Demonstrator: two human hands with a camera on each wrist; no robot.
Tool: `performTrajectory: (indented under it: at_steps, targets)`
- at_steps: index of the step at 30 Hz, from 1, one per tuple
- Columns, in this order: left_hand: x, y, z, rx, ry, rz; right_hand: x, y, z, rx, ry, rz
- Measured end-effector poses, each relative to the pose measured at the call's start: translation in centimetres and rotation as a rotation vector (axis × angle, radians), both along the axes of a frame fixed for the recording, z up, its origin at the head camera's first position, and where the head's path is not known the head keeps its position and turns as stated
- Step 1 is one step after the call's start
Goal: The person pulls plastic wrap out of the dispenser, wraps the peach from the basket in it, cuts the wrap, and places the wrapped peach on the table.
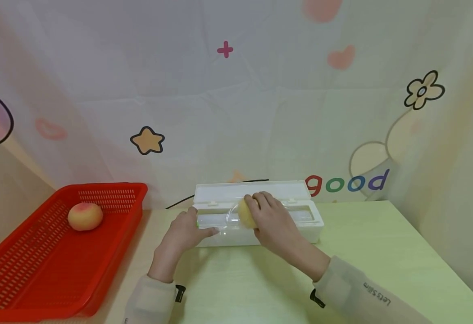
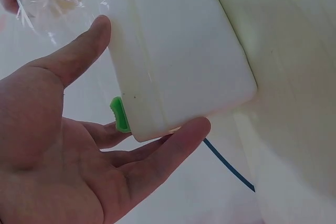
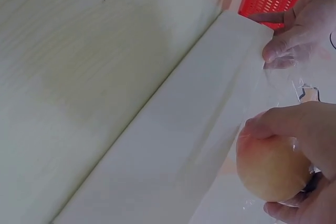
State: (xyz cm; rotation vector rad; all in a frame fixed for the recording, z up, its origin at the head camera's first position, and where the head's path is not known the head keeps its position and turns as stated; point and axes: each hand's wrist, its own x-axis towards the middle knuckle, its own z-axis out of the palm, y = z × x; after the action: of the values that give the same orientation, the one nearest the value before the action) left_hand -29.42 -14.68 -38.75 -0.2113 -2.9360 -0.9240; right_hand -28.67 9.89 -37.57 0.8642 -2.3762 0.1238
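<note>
A white cling film dispenser box (image 1: 240, 238) sits on the table, its lid (image 1: 252, 191) tipped back against the wall cloth and a film roll (image 1: 213, 220) inside. My left hand (image 1: 183, 235) grips the box's left end. In the left wrist view, that hand's thumb lies along one long edge, its fingers around the end beside a green piece (image 2: 119, 115). Over the box, my right hand (image 1: 275, 225) holds a yellow-pink peach (image 3: 270, 171), thumb on one side and fingers on the other. Clear film (image 2: 50, 9) stretches around the peach and toward the left thumb.
To the left stands a red plastic basket (image 1: 115, 265) with perforated walls. Another peach (image 1: 85, 217) lies in it, near the back. Behind the table (image 1: 366, 261) hangs a printed cloth (image 1: 261, 112).
</note>
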Motion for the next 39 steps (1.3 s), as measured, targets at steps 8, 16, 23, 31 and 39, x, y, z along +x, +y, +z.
performTrajectory:
  at_steps: [8, 16, 23, 31, 39]
  targets:
    - [0.1, 0.1, 0.2, 0.001, -0.022, 0.026, 0.0, 0.0, 1.1, -0.028, -0.019, 0.018]
    - [0.0, 0.1, 0.3, -0.002, -0.019, 0.039, 0.1, 0.1, 1.7, -0.029, -0.039, 0.011]
    - [0.2, 0.3, 0.4, -0.003, -0.024, 0.046, 0.2, 0.4, 2.3, -0.046, -0.03, 0.013]
    - [0.4, 0.5, 0.4, 0.015, -0.02, 0.052, 0.2, 0.5, 3.1, -0.048, -0.049, 0.006]
    - [0.4, 0.4, 0.2, 0.024, -0.03, 0.062, 0.5, 0.7, 3.5, -0.042, -0.029, 0.013]
